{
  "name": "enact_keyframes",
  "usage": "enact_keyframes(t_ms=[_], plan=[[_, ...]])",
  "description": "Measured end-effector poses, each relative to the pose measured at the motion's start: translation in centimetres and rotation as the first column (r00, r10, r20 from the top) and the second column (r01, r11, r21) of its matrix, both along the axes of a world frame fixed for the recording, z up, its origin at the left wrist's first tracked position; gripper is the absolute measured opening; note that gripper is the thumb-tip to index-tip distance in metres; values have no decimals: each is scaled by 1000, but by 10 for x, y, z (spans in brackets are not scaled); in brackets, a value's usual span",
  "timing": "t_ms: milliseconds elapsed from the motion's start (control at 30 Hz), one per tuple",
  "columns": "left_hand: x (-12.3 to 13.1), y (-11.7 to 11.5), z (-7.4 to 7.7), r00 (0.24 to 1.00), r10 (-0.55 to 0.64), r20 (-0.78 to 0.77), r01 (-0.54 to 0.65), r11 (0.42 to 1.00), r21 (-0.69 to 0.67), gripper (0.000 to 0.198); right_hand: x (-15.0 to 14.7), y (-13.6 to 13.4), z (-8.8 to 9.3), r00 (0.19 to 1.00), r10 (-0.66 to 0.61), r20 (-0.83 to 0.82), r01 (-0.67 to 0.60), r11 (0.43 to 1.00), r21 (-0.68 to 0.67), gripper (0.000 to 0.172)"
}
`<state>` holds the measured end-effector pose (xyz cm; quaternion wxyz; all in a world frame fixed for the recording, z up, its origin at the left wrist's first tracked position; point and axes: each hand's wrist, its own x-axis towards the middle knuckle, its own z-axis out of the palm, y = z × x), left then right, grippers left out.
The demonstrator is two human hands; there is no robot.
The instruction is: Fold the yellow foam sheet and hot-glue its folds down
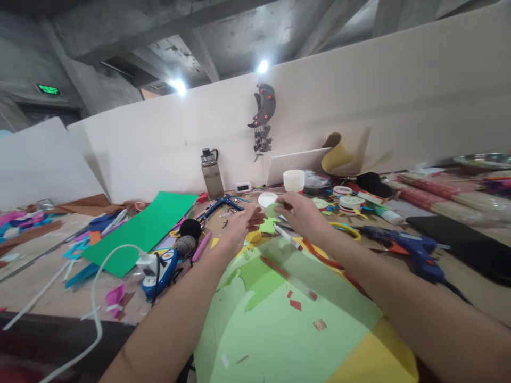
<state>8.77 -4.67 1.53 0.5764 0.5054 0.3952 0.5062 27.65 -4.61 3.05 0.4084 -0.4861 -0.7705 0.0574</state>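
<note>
My right hand point(300, 213) pinches a small light-green rounded piece point(273, 209), which looks like felt or foam sheet. My left hand point(244, 224) is just left of it with its fingers stretched out and nothing visible in them. Below and between the hands lie a bright-green cut piece point(268, 225), a yellow scrap point(254, 236) and a white marker point(288, 237). A large pale-green sheet point(279, 330) spreads beneath my forearms, with a brownish-red pencil-like stick point(286, 275) and several red scraps on it. Just beyond my fingers stands a white round container point(267, 199).
On the right lie a blue glue gun point(415, 247) and a black flat pad point(459, 247). A green sheet point(147, 229), a blue power strip point(160, 276) with a white cable, and a bottle point(211, 178) are on the left. White paper cups point(294, 181) stand at the back.
</note>
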Motion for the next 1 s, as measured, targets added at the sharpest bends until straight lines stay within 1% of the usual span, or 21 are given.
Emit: enact_keyframes(t_ms=[67, 133, 200, 300, 367, 400, 467, 600, 767, 900, 1000], plan=[[-1, 0, 0, 999, -31, 21, 31, 1000, -1, 51, -8, -5, -3, 995, 100, -16, -99, 995, 24, 10], [-3, 1, 0, 999, -35, 29, 34, 999, 7, 48, -11, -7, -5, 988, 139, -70, -139, 990, 11, 9], [-4, 3, -1, 1000, -24, 13, 24, 999, 25, 46, -11, -7, -6, 971, 130, -203, -140, 990, -36, 11], [-5, 4, -3, 998, -24, -64, 29, 997, 70, 47, -9, -3, -5, 890, 87, -448, -163, 977, -134, 16], [-4, 4, -3, 992, -54, -112, 64, 995, 83, 48, -8, -1, -4, 837, 70, -543, -199, 963, -183, 20], [-4, 3, -3, 990, -69, -121, 80, 993, 82, 49, -8, 0, -4, 823, 61, -565, -208, 957, -200, 22], [-2, 2, -3, 990, -83, -113, 93, 992, 83, 50, -8, 0, -4, 821, 37, -569, -191, 958, -214, 24], [0, -2, 0, 992, -99, -75, 106, 990, 95, 52, -9, -1, -7, 844, 12, -536, -136, 972, -193, 22], [2, -6, 2, 982, -173, -78, 178, 982, 56, 52, -12, 3, -17, 859, -7, -512, -101, 978, -184, 26], [5, -9, 2, 979, -193, -61, 196, 980, 46, 54, -14, 7, -25, 893, -9, -449, -88, 977, -194, 24], [5, -10, 2, 977, -190, -96, 196, 979, 55, 51, -13, 9, -27, 923, -17, -385, -63, 979, -194, 21]])
